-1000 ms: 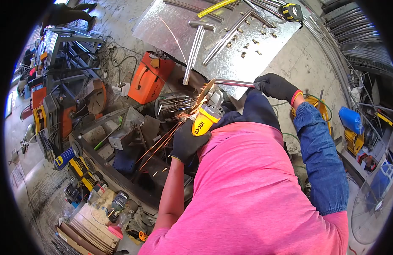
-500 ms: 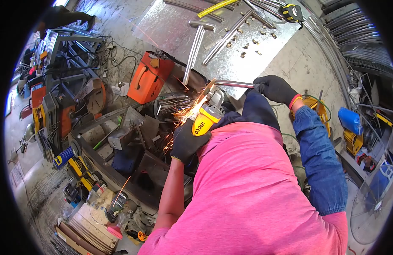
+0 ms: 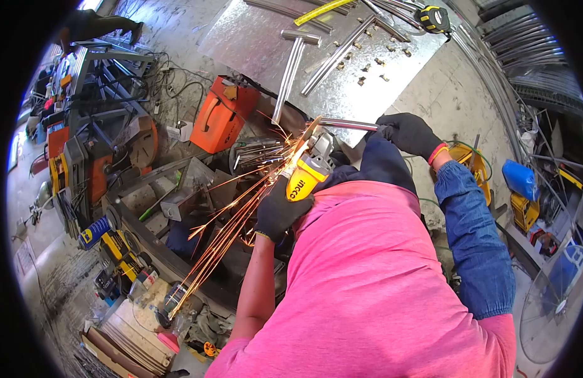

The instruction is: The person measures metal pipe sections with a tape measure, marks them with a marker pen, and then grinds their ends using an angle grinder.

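Head view: a yellow grinder (image 3: 306, 176) is gripped around its body by the left hand (image 3: 277, 211), which is gloved in black and closed tight on it. The grinder's disc (image 3: 306, 135) is set against the near end of a thin metal rod (image 3: 348, 123), and a fan of orange sparks (image 3: 225, 230) is thrown down and to the left over a scrap bin (image 3: 178, 208). The rod is pinched at its other end by the right hand (image 3: 410, 133), also gloved in black, its fingers wrapped shut around it. The rod is held level just off the near edge of a galvanised sheet (image 3: 342, 94) that lies on the concrete floor. On that sheet are seen a T-shaped tube (image 3: 290, 69), a longer tube (image 3: 338, 53) and small brackets (image 3: 367, 66) near the middle, with a tape measure (image 3: 434, 17) at the far right corner. An orange welder (image 3: 223, 115) stands just beside the sheet's left edge. A pink shirt (image 3: 379, 283) fills the foreground.
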Motion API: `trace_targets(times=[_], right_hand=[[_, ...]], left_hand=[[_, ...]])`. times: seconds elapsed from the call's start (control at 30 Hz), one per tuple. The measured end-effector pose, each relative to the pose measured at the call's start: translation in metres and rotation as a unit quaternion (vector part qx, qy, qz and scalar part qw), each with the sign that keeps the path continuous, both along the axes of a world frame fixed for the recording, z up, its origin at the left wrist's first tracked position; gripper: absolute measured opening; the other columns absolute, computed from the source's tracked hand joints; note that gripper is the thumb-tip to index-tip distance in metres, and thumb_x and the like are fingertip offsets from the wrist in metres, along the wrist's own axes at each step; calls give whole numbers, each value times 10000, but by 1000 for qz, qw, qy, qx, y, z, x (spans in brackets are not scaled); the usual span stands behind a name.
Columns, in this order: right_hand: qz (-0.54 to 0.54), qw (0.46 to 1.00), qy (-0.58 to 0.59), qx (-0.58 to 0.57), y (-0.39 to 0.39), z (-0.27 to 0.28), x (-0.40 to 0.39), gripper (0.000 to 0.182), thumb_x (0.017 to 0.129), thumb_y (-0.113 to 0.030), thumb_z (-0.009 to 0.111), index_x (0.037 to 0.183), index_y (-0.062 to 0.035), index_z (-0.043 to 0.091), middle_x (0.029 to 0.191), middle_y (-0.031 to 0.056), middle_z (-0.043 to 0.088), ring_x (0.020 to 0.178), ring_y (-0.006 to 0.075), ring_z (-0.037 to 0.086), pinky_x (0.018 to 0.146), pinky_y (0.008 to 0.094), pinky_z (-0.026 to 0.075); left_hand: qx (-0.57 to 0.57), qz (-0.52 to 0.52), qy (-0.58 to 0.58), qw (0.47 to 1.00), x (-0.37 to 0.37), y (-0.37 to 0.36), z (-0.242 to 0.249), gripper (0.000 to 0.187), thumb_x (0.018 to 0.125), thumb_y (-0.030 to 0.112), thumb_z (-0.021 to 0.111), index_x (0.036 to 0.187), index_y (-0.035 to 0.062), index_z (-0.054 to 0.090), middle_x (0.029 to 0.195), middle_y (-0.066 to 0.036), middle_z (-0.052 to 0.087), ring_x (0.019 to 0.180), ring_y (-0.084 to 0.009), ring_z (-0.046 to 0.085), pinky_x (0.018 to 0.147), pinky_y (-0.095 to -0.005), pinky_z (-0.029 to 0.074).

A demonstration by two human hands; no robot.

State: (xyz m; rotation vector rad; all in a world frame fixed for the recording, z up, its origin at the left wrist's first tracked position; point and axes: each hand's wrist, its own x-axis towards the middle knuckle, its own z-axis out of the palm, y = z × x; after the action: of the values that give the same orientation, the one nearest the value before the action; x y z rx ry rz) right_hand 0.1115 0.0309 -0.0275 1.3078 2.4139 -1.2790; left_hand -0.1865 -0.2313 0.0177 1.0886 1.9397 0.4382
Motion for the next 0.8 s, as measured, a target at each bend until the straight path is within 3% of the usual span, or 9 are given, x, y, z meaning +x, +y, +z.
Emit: trace_targets(times=[0.33, 0.4, 0.63, 0.7, 0.73, 0.8], right_hand=[[0, 1000, -6, -1, -1, 8, -3, 356, 988, -309, 704, 1253, -92, 800, 1090, 207, 800, 969, 346, 779, 890, 406, 596], [2, 1000, -4, 7, -2, 8, -3, 359, 986, -306, 707, 1256, -89, 799, 1093, 210, 799, 973, 349, 779, 892, 404, 597], [3, 1000, 1, 19, -3, 6, -2, 353, 984, -302, 716, 1252, -89, 802, 1090, 206, 802, 968, 348, 782, 887, 405, 599], [-2, 1000, 0, 20, -3, 6, -1, 347, 980, -305, 726, 1243, -93, 807, 1079, 199, 805, 958, 342, 784, 879, 405, 601], [-2, 1000, 0, 20, -4, 6, -2, 347, 980, -305, 726, 1243, -93, 807, 1079, 199, 805, 958, 342, 784, 879, 405, 601], [-1, 999, 2, 38, -5, 7, -2, 340, 977, -306, 733, 1234, -98, 812, 1070, 193, 806, 952, 334, 786, 871, 401, 603]], left_hand=[[42, 18, -26, 999, 1, 2, 2, 828, 785, 401, 903, 1456, 10, 616, 1122, -235, 759, 974, -380, 748, 847, -462, 583], [-13, 0, -11, 1000, 1, 6, 11, 836, 792, 398, 899, 1469, 7, 605, 1157, -249, 751, 1025, -376, 744, 874, -451, 582], [25, -34, 12, 999, -2, 3, -1, 784, 793, 397, 897, 1418, 5, 630, 1183, -262, 743, 1045, -375, 742, 882, -457, 581], [60, 50, -100, 992, 1, 1, -6, 757, 787, 402, 897, 1373, -6, 648, 1137, -257, 750, 998, -389, 746, 848, -464, 583], [60, 50, -100, 992, 0, 1, -6, 757, 787, 402, 897, 1373, -6, 648, 1137, -257, 750, 998, -389, 746, 848, -464, 583], [48, -22, 14, 999, -3, 2, -3, 744, 776, 400, 905, 1338, -19, 657, 1070, -248, 758, 959, -401, 749, 817, -464, 587]])
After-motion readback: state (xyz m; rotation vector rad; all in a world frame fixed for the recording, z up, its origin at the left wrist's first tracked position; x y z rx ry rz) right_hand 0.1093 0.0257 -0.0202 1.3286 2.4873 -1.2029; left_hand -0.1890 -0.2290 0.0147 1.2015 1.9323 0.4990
